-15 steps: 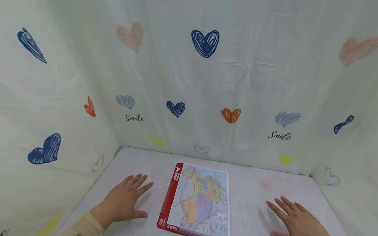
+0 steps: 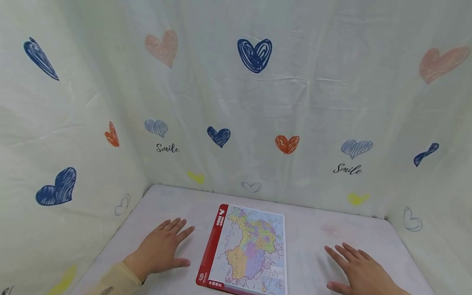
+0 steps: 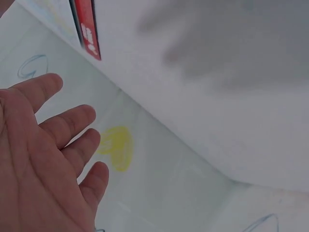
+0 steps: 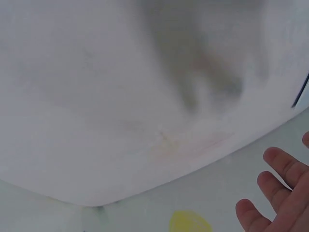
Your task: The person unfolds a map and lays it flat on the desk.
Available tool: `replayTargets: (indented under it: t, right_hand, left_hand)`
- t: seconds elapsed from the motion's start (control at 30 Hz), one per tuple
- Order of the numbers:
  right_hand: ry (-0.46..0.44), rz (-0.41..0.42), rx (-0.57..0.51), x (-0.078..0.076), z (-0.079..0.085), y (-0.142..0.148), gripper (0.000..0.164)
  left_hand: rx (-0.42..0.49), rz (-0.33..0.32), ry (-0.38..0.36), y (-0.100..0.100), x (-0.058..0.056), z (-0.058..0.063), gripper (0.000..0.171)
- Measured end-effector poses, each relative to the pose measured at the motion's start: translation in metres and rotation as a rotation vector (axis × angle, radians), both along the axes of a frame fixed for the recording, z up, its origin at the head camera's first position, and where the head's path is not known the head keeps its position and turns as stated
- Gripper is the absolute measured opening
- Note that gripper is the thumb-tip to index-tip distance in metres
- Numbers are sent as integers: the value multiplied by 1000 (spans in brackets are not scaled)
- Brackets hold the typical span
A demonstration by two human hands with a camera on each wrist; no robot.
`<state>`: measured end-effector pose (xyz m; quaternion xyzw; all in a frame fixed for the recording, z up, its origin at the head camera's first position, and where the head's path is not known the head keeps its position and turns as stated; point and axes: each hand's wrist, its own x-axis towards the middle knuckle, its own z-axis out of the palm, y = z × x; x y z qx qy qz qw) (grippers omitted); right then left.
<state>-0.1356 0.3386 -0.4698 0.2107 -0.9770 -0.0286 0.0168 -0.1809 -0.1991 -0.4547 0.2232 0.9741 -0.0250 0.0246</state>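
Note:
A thick rectangular board printed with a colourful map [image 2: 252, 252] lies flat on the white table, a red strip along its left edge. Left of it, my left hand [image 2: 158, 251] hovers palm down with fingers spread, apart from the board. My right hand [image 2: 362, 275] hovers farther off on the other side, its fingers also extended and holding nothing. The left wrist view catches the board's red corner [image 3: 89, 34] beyond the fingers of my left hand [image 3: 43, 150]. In the right wrist view several fingertips of my right hand [image 4: 285, 193] show, with a shadow on the tabletop.
The white table [image 2: 187, 202] has rounded back corners. A pale curtain [image 2: 308, 98] printed with hearts and the word Smile hangs behind it and along both sides, close to the table's edges.
Both hands have shifted slightly inward: the left one to the right, the right one to the left. The map board lies where it was.

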Motion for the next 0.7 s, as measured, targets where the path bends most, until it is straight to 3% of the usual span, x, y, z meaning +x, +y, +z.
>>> replayTargets:
  t: [0.27, 0.4, 0.7]
  right_hand:
    - [-21, -19, -94, -18, -12, -27, 87]
    - [-85, -48, -130, -25, -17, -45, 89]
    - [-178, -98, -211, -44, -25, -75, 90]
  left_hand:
    - [76, 22, -18, 16, -12, -22, 84]
    - [133, 45, -49, 24, -18, -32, 83]
    - [242, 88, -126, 34, -29, -42, 83]
